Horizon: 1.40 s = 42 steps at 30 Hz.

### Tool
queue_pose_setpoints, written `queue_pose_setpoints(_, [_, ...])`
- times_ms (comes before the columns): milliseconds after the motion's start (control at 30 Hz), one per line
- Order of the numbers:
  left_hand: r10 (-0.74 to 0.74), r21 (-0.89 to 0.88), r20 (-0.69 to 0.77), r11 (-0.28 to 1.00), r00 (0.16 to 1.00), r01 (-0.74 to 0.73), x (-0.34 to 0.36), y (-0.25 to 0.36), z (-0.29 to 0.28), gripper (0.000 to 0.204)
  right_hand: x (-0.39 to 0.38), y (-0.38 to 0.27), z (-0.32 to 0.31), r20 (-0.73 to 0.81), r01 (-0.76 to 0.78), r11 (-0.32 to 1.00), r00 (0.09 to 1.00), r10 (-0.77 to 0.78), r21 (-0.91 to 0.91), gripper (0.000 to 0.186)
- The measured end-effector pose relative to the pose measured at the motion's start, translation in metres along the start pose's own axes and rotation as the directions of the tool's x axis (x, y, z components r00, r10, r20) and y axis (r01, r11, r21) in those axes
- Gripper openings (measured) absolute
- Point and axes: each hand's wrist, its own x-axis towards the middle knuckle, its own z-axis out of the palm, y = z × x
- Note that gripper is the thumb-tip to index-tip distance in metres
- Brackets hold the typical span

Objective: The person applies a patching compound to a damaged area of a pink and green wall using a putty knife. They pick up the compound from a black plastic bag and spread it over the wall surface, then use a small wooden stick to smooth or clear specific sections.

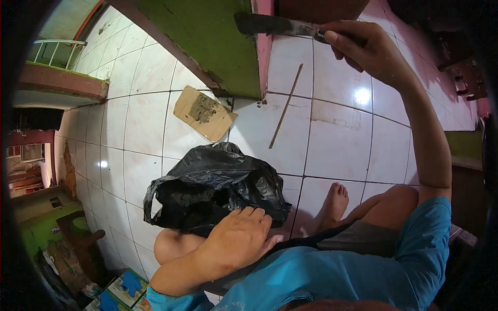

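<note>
My right hand [358, 44] is raised at the upper right, its fingers closed round the handle of a knife [272, 24]. The knife's broad, dark blade points left across the pink edge of a green wall [207, 31]. Whether the blade touches the wall, I cannot tell. Low in the middle, my left hand [238, 236] has curled fingers on the near rim of a black plastic bag [218, 166]. The bag gapes open by my knee, with dark, lumpy stuff inside. Beyond it lies a tan board [189, 106] bearing a patch of grey, mortar-like paste [203, 109].
A thin wooden stick [286, 106] lies on the white tiled floor [337, 150], right of the wall's foot. Grey crumbs dot the tiles near that corner. My bare foot [334, 205] rests right of the bag. A brown-edged ledge [62, 83] stands at the left.
</note>
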Motion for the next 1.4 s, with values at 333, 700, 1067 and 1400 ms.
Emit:
queue_pose_setpoints(333, [-0.004, 0.015, -0.014, 1.000, 1.000, 0.004, 0.000, -0.002, 0.003, 0.044, 0.005, 0.015, -0.020, 0.063, 0.015, 0.999, 0.998, -0.018, 0.052, 0.038])
queue_pose_setpoints(700, [0.009, 0.004, -0.033, 1.000, 0.999, -0.008, 0.000, -0.002, 0.003, 0.042, -0.003, 0.028, -0.039, 0.176, 0.144, 0.989, 0.974, -0.145, 0.020, 0.039])
queue_pose_setpoints(1067, [0.021, 0.019, -0.071, 1.000, 0.997, -0.020, -0.002, -0.003, 0.007, 0.042, 0.002, 0.029, -0.031, 0.120, 0.069, 0.994, 0.991, -0.059, -0.084, 0.034])
queue_pose_setpoints(1400, [0.032, 0.019, -0.083, 0.999, 0.996, -0.030, -0.004, -0.002, 0.005, 0.041, 0.005, 0.005, -0.028, 0.135, -0.002, 0.998, 0.991, 0.010, -0.063, 0.031])
